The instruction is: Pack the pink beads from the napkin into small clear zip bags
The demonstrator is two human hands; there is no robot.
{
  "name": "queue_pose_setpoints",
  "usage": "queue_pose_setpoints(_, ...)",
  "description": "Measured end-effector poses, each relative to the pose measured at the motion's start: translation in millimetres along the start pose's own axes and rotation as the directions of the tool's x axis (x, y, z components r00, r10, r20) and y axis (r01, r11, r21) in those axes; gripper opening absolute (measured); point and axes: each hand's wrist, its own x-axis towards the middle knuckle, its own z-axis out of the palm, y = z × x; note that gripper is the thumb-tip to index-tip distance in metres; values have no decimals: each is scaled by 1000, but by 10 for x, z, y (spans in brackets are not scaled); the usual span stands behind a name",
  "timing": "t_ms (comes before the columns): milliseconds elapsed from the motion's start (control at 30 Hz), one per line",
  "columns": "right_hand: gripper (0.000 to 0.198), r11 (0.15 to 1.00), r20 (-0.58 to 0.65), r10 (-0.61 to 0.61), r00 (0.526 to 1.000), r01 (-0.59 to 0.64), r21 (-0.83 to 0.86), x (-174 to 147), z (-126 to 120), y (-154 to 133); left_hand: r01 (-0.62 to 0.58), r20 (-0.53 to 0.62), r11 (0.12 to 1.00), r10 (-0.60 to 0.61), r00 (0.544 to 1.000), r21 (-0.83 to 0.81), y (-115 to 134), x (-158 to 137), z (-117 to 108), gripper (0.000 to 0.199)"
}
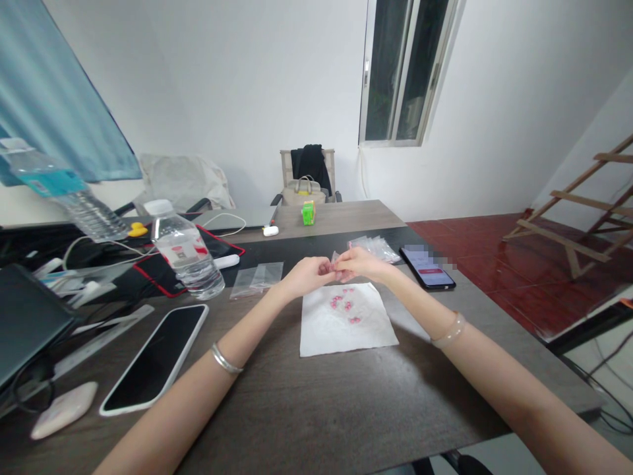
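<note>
My left hand (309, 274) and my right hand (362, 264) meet above the far edge of a white paper sheet (316, 333). Pinched between the fingers of both is a small clear plastic bag (335, 256), partly hidden by the fingertips. On the paper lie several small pink-red beads (348, 305) in a loose group. Flat clear plastic bags (257, 278) rest left of my left hand. Behind my right hand sits a pile of more clear bags (378, 249).
A phone with a lit screen (428, 267) lies to the right, and a white-edged phone (155, 359) to the left. Water bottles (185, 251), a white mouse (64, 410), cables and a laptop (30, 330) crowd the left side. A green object (308, 213) stands farther back.
</note>
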Motion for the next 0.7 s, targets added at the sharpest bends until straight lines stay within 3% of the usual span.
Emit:
queue_pose_setpoints(267,20,1000,-27,6,1000,-7,-14,-28,16,-44,15,34,998,-13,999,-59,-30,28,-78,25)
queue_pose_setpoints(700,23,999,-139,-40,989,38,-19,-9,101,-49,115,-89,991,-121,989,-73,35,68,-68,29)
